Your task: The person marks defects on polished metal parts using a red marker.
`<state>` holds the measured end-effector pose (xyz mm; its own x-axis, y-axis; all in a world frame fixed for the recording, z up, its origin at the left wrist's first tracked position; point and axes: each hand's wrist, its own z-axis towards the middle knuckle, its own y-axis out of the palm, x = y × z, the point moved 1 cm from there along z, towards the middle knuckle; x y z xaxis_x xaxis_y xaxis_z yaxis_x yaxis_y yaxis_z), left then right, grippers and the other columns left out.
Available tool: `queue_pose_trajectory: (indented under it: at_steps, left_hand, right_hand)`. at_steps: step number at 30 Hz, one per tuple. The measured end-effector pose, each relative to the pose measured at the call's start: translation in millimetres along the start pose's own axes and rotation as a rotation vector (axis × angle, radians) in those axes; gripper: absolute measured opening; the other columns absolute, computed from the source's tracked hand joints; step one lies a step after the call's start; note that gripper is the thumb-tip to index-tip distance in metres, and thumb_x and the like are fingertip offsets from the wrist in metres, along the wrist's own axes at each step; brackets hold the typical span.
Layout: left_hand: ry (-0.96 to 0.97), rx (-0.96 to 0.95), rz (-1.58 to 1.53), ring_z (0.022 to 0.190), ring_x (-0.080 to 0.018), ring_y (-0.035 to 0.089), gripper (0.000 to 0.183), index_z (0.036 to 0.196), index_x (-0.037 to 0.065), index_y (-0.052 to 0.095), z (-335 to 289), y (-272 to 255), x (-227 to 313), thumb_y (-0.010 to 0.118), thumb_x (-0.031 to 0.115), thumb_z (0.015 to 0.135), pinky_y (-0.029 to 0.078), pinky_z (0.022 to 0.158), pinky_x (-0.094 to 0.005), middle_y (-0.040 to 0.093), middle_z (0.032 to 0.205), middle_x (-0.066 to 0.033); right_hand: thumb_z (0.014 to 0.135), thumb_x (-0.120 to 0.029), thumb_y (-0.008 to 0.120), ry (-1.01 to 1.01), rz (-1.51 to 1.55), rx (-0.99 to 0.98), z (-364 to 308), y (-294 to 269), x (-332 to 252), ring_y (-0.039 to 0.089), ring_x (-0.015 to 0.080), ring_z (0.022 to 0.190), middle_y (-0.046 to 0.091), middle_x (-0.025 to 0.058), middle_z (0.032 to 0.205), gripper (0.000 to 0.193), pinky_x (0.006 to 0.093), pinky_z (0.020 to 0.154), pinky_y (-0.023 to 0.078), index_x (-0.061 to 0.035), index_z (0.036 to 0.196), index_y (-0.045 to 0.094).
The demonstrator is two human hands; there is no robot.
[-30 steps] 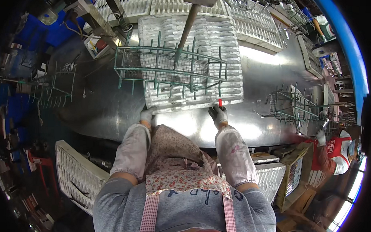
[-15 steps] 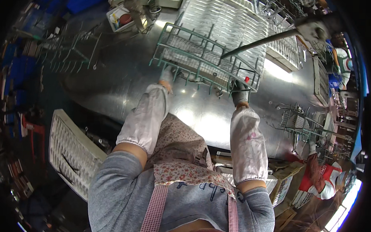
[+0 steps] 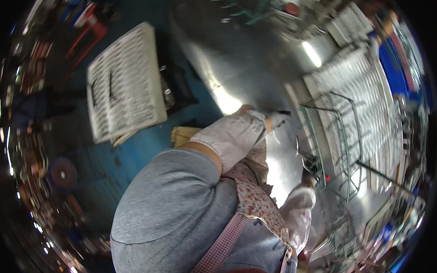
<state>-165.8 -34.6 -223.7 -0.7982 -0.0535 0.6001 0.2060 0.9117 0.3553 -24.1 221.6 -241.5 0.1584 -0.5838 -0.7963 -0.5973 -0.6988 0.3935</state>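
My left hand [image 3: 277, 120], in a grey glove, is off the rack and over the metal table. Its fingers are smeared by motion, and a dark strip shows at their tips; I cannot tell whether that is glove or a held thing. My right hand [image 3: 309, 178], also gloved, is closed at the near edge of a green wire rack [image 3: 343, 119], beside a small red spot [image 3: 328, 178]. The rack hides part of its fingers. Behind the rack lies a white ribbed tray [image 3: 374, 98], blurred.
The shiny metal table [image 3: 250, 56] runs along my front. Left of it, another white ribbed tray [image 3: 126, 85] stands above the blue floor [image 3: 99, 175]. A rod [image 3: 385, 175] extends right from the rack. A second green rack [image 3: 254, 10] is at the far edge.
The whole view has swung, so the table and rack now sit further right. My left hand has come away from the rack; my right hand stays at its edge.
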Motion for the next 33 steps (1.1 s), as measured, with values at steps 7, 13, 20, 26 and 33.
queue_pose_trajectory:
  at_steps: [7,13,20,26,33]
  left_hand:
    - [0.049,-0.055,-0.476,0.109,-0.0174,0.053,0.040,0.125,0.017,0.055,-58.2,-152.6,-33.4,0.062,0.031,0.087,0.043,0.090,-0.0295,0.058,0.121,-0.0012]
    - [0.026,0.201,-0.500,0.133,-0.0229,0.030,0.057,0.134,0.015,0.045,-127.0,-245.4,-53.0,0.054,0.047,0.087,0.019,0.110,-0.0491,0.042,0.140,-0.0035]
    - [0.060,0.544,-0.977,0.127,-0.0245,0.038,0.050,0.135,0.004,0.039,-255.5,-281.2,-55.1,0.043,0.031,0.093,0.029,0.107,-0.0397,0.040,0.140,-0.0114]
    - [0.140,1.250,-1.299,0.127,-0.0264,0.039,0.058,0.134,0.008,0.041,-372.5,-363.2,-63.0,0.043,0.048,0.092,0.039,0.099,-0.0395,0.038,0.141,-0.0108]
    - [0.538,1.169,-1.320,0.118,-0.0322,0.049,0.065,0.131,0.007,0.044,-391.5,-416.2,-95.3,0.054,0.053,0.086,0.046,0.094,-0.0465,0.046,0.133,-0.0156]
  right_hand:
    - [0.092,-0.042,0.046,0.285,0.170,0.596,-67.0,-58.0,-30.5,0.046,0.0248,0.124,0.053,0.0070,0.131,0.044,0.0406,0.093,0.041,-0.0214,0.131,0.044]
    - [0.089,-0.050,0.049,0.338,0.071,0.634,-75.0,-76.9,-17.1,0.052,0.0247,0.119,0.055,0.0037,0.128,0.054,0.0430,0.092,0.042,-0.0256,0.135,0.036]
    - [0.086,-0.055,0.052,0.396,0.070,0.711,-74.9,-65.3,-8.8,0.055,0.0249,0.114,0.059,0.0022,0.122,0.049,0.0439,0.087,0.045,-0.0316,0.128,0.041]
    - [0.084,-0.056,0.054,0.409,0.032,0.714,-98.4,-129.0,11.1,0.057,0.0242,0.109,0.061,0.0011,0.119,0.049,0.0438,0.083,0.047,-0.0320,0.125,0.044]
    - [0.077,-0.065,0.055,0.519,-0.198,0.772,-106.0,-56.4,-0.1,0.057,0.0190,0.103,0.064,0.0021,0.108,0.059,0.0373,0.081,0.045,-0.0170,0.112,0.058]
